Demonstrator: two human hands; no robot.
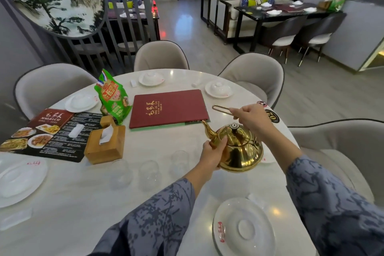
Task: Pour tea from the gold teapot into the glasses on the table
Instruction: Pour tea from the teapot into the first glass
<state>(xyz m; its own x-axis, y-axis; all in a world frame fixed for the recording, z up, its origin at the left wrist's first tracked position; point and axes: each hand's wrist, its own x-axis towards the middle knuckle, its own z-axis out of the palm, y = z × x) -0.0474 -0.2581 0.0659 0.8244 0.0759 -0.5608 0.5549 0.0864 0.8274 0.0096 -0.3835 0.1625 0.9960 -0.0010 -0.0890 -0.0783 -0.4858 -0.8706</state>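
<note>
A shiny gold teapot [241, 149] is at the right of the white round table [166, 145], its spout pointing left and away. My right hand [252, 116] grips the thin wire handle raised above the lid. My left hand [214, 151] cups the pot's left side at the base of the spout. Three clear glasses stand in a row near me: one at the left [120, 173], one in the middle [149, 174], one [179, 163] closest to the pot. They look empty. Whether the pot rests on the table I cannot tell.
A red menu book [168, 108] lies beyond the pot. A wooden tissue box [106, 141], a green snack bag [112, 97] and a picture menu [47, 133] are at the left. Covered white plates [244, 227] ring the table. Padded chairs [161, 56] surround it.
</note>
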